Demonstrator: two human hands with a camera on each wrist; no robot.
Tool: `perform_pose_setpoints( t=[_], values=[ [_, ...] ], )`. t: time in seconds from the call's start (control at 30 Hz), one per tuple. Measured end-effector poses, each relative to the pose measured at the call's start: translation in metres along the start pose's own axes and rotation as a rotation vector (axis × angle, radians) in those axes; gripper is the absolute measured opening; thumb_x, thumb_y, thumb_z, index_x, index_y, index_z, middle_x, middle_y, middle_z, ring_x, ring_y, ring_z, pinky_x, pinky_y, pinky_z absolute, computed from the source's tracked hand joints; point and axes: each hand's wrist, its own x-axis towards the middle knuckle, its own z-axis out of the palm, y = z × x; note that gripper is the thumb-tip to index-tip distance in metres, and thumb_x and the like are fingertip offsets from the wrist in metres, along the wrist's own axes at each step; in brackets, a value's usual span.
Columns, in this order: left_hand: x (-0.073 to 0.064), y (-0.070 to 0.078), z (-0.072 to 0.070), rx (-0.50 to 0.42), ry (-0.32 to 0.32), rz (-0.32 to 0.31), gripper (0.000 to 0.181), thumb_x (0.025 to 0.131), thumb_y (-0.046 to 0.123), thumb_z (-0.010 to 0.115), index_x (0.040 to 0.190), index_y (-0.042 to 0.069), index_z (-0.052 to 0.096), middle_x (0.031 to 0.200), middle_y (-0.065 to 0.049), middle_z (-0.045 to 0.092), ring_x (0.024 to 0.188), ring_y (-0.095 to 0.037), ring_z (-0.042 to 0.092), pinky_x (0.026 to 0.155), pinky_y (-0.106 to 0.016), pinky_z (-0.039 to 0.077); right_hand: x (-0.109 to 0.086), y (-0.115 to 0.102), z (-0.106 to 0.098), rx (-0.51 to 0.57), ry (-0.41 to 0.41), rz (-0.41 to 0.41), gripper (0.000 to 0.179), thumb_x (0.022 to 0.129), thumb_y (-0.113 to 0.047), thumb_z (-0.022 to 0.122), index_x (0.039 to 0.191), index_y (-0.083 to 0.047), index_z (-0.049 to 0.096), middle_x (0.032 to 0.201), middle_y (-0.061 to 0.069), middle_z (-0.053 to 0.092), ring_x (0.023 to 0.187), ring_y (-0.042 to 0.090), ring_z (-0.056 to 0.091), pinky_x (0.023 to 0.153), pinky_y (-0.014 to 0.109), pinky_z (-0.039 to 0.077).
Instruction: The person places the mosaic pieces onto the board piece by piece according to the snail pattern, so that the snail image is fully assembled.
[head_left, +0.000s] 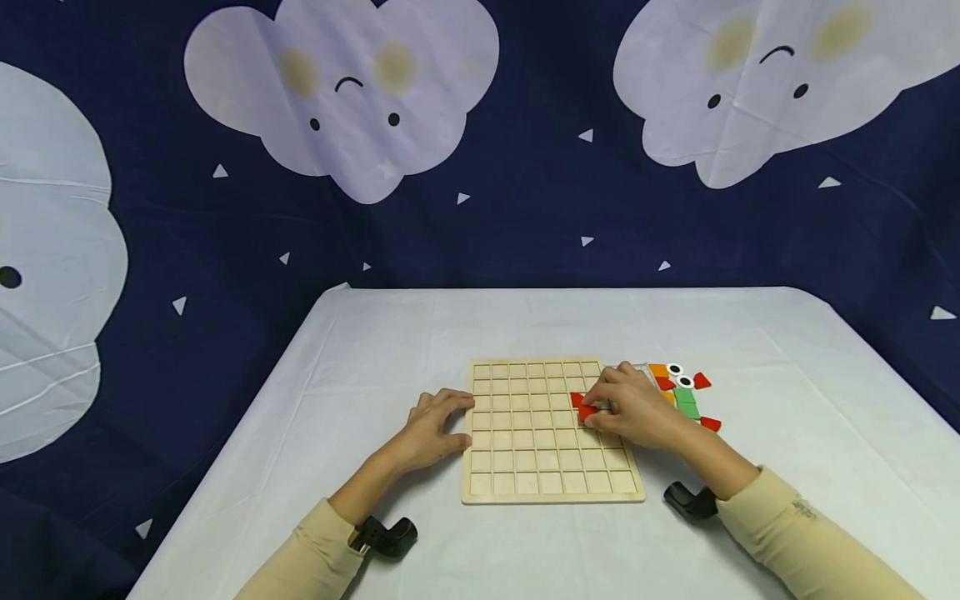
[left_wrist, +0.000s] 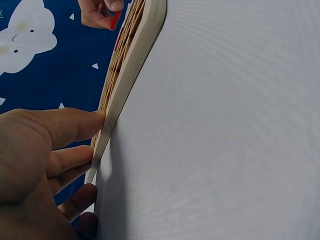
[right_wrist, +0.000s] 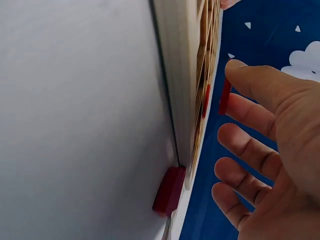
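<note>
A square wooden grid board (head_left: 553, 498) lies on the white table. My left hand (head_left: 431, 433) rests at its left edge, thumb and fingers touching the rim, as the left wrist view also shows. Between thumb and forefinger, my right hand (head_left: 637, 408) pinches a thin red tile (right_wrist: 225, 97) over the right side of the grid. Its other fingers are bent loosely and hold nothing. Another red tile (head_left: 576, 399) sits in the grid just beside the pinched one. Most of the grid's cells hold nothing.
Right of the board, partly behind my right hand, lie orange pieces (head_left: 658, 369), green squares (head_left: 686, 403), round eye pieces (head_left: 675, 369) and red pieces (head_left: 702, 381). A dark red block (right_wrist: 170, 192) lies against the board's side. Behind the table (head_left: 420, 325) hangs a navy cloud-patterned cloth (head_left: 525, 242).
</note>
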Motion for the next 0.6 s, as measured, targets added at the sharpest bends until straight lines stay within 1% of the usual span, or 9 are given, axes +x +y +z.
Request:
perform_pose_setpoints(
  t=[0.13,0.37,0.6],
  values=[
    [-0.0003,0.0001,0.0000,0.001,0.003,0.002,0.052,0.076,0.015,0.071,0.126,0.008,0.058,0.135,0.002,0.053,0.104,-0.016,0.039,0.088,-0.036,0.026,0.0022,-0.0019,0.0022,-0.022,-0.009,-0.006,0.018,0.076,-0.033,0.076,0.090,-0.022,0.073,0.088,-0.008,0.058,0.084,0.012,0.041,0.073,0.029,0.031],
    [-0.0007,0.0007,-0.0005,0.000,0.002,0.004,0.052,0.077,0.015,0.071,0.126,0.008,0.058,0.135,0.002,0.053,0.105,-0.017,0.039,0.089,-0.037,0.027,0.0028,-0.0010,0.0046,-0.044,-0.001,-0.023,0.017,0.075,-0.030,0.077,0.089,-0.022,0.073,0.086,-0.007,0.057,0.082,0.013,0.041,0.071,0.028,0.031],
    [-0.0006,0.0008,-0.0004,-0.001,0.006,0.003,0.052,0.076,0.015,0.071,0.126,0.008,0.058,0.134,0.002,0.053,0.106,-0.018,0.040,0.088,-0.036,0.027,0.0031,-0.0003,0.0055,-0.036,-0.016,-0.019,0.019,0.075,-0.030,0.077,0.092,-0.022,0.073,0.089,-0.007,0.058,0.085,0.013,0.042,0.071,0.029,0.032]
  ],
)
